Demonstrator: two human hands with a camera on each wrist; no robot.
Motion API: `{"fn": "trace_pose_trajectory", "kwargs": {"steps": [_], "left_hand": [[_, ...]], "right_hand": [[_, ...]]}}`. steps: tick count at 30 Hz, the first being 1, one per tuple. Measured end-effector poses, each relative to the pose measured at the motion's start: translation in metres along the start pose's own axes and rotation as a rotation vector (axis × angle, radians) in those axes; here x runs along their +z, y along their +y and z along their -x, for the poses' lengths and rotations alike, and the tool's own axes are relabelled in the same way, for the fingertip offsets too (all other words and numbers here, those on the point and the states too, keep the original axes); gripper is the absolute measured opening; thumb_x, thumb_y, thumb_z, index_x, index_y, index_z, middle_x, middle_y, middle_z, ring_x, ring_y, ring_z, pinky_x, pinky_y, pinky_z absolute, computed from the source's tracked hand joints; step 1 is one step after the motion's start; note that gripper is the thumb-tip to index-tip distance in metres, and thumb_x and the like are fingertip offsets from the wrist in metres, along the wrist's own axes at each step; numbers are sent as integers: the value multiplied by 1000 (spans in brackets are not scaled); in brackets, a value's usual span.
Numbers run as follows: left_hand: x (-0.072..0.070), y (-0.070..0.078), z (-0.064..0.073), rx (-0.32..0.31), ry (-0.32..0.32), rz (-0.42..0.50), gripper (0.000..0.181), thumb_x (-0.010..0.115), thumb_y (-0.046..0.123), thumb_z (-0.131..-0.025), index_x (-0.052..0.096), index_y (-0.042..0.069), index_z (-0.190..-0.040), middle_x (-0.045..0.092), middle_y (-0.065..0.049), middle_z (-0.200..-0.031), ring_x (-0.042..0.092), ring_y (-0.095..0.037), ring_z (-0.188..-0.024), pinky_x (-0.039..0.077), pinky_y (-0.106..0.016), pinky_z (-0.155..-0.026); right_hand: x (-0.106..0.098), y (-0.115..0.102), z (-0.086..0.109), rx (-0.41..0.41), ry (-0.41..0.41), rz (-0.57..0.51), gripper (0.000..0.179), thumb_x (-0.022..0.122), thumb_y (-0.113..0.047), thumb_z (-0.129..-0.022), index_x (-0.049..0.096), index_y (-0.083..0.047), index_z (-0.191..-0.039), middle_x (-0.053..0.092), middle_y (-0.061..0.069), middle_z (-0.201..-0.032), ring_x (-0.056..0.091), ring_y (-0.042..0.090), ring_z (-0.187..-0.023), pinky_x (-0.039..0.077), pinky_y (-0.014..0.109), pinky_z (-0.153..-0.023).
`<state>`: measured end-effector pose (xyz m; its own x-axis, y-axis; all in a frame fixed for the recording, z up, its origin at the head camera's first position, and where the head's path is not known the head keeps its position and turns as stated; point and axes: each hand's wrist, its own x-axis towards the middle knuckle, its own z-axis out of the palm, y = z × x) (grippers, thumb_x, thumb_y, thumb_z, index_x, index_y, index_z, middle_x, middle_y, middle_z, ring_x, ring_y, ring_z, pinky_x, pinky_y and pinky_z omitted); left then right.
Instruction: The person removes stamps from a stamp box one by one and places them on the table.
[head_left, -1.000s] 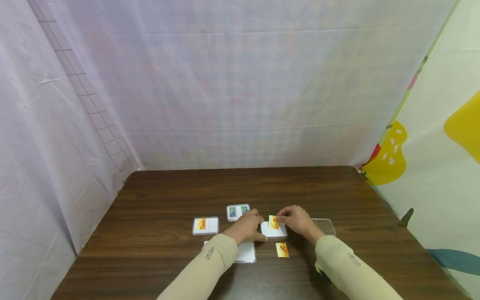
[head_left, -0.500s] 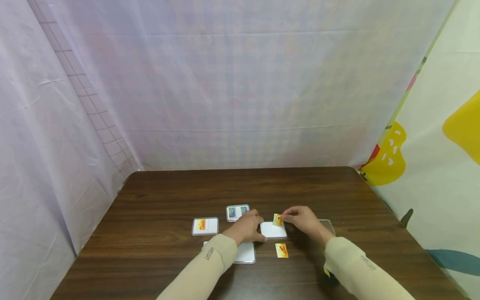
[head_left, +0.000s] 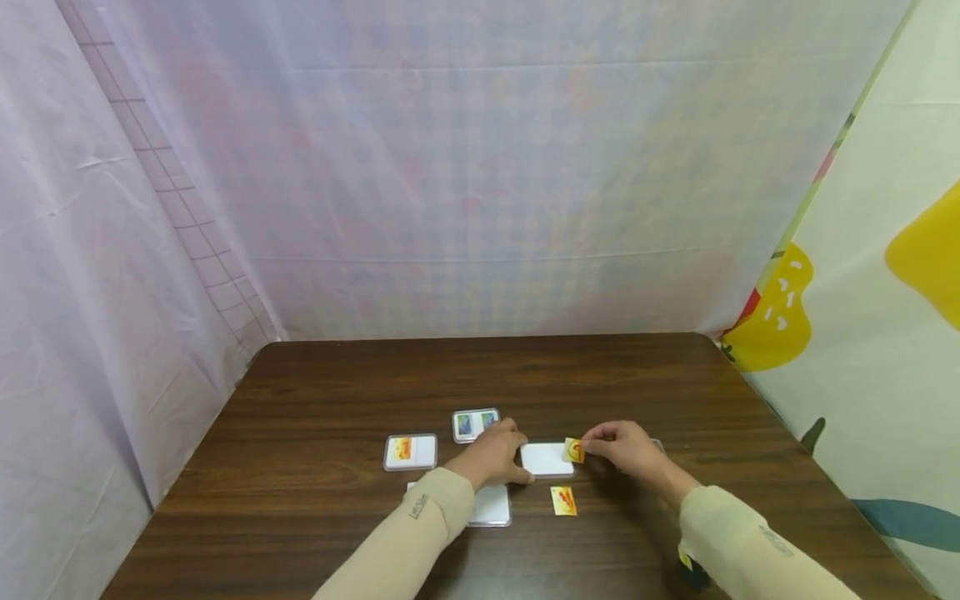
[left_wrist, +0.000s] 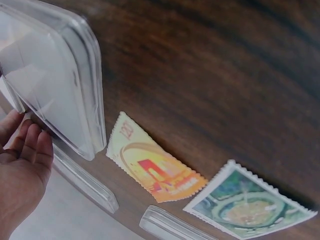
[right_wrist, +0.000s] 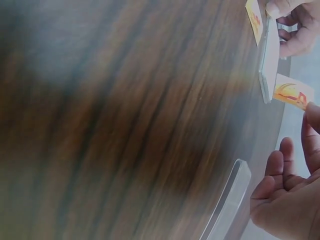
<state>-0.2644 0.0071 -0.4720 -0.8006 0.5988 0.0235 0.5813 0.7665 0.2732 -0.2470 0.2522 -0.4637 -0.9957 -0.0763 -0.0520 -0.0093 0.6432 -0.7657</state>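
Note:
A yellow-orange postage stamp (head_left: 573,451) is pinched by the thumb and finger of my right hand (head_left: 626,450), over the right end of a flat white-backed case (head_left: 544,459). My left hand (head_left: 491,454) grips that case at its left end, thumb at the front. The right wrist view shows the held stamp (right_wrist: 294,93) tilted beside the case's end, with the other right-hand fingers loosely bent. Another orange stamp (head_left: 564,501) lies on the table in front of the case. A green stamp (left_wrist: 250,205) lies beside the orange one (left_wrist: 152,165) in the left wrist view.
A case with an orange stamp (head_left: 410,452) lies at the left. Behind my left hand is a case with two blue-green stamps (head_left: 476,425). More cases (head_left: 491,507) sit partly under the left forearm. A clear lid (right_wrist: 230,200) lies by the right hand on the brown table (head_left: 337,383).
My right hand has moved to the right and slightly nearer with the stamp, from over the middle of the white case to its right end. The left hand has stayed put.

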Motion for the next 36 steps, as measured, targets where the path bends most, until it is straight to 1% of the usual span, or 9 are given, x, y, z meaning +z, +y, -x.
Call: {"fn": "trace_pose_trajectory", "kwargs": {"steps": [5,10,14,15,19,22,24,30,36], "left_hand": [[0,0,0,1,2,1,57,83,38,-79,68,4,-121,56,-6,-113,53,-20,-106,44,-27,-94],[0,0,0,-3,-3,5,56,83,38,-79,68,4,-121,56,-6,-113,53,-20,-106,44,-27,-94],[-1,0,1,-5,-2,6,57,83,38,-79,68,4,-121,57,-6,-114,53,-20,-107,44,-27,-95],[-1,1,1,-7,-3,6,57,83,38,-79,68,4,-121,56,-6,-114,53,-20,-107,44,-27,-95],[-2,1,1,-8,-3,5,57,83,39,-79,68,4,-121,56,-6,-113,53,-20,-107,44,-27,-95],[-2,1,1,-7,0,7,56,83,38,-79,68,4,-120,56,-5,-112,53,-19,-106,44,-27,-94],[-2,1,1,-5,0,6,54,83,38,-79,69,5,-119,56,-5,-111,53,-19,-105,44,-27,-94],[-3,2,2,-16,-10,17,55,83,38,-79,68,5,-120,56,-5,-112,53,-19,-106,44,-27,-95],[-3,2,2,-10,-6,15,54,84,38,-79,69,5,-119,56,-5,-111,53,-19,-105,44,-26,-94]], "right_hand": [[-5,5,8,-9,-21,53,13,74,-22,-89,74,-9,-90,65,0,-85,51,17,-77,42,32,-68],[-9,10,16,-72,-42,89,13,75,-22,-88,74,-9,-87,66,-1,-83,52,15,-77,43,31,-68],[-11,13,23,-134,-64,82,11,75,-18,-87,73,-7,-85,67,0,-85,53,13,-77,44,28,-67],[-11,14,24,-137,-65,76,11,75,-17,-87,73,-6,-85,67,1,-85,54,13,-77,44,28,-67],[-10,16,29,-121,-84,58,10,76,-14,-86,73,-4,-86,68,1,-86,55,14,-78,45,28,-67],[-9,16,33,-90,-96,47,11,76,-15,-85,73,-5,-88,68,0,-86,56,15,-80,46,31,-70],[-9,15,35,-90,-105,41,12,76,-16,-85,73,-4,-88,68,1,-85,56,15,-80,46,32,-70],[-8,14,42,-117,-145,23,13,75,-15,-86,72,-2,-88,68,2,-84,55,15,-79,45,28,-67],[-2,16,41,-126,-127,38,11,74,-14,-86,72,-3,-85,66,1,-79,53,15,-73,43,27,-62]]}}
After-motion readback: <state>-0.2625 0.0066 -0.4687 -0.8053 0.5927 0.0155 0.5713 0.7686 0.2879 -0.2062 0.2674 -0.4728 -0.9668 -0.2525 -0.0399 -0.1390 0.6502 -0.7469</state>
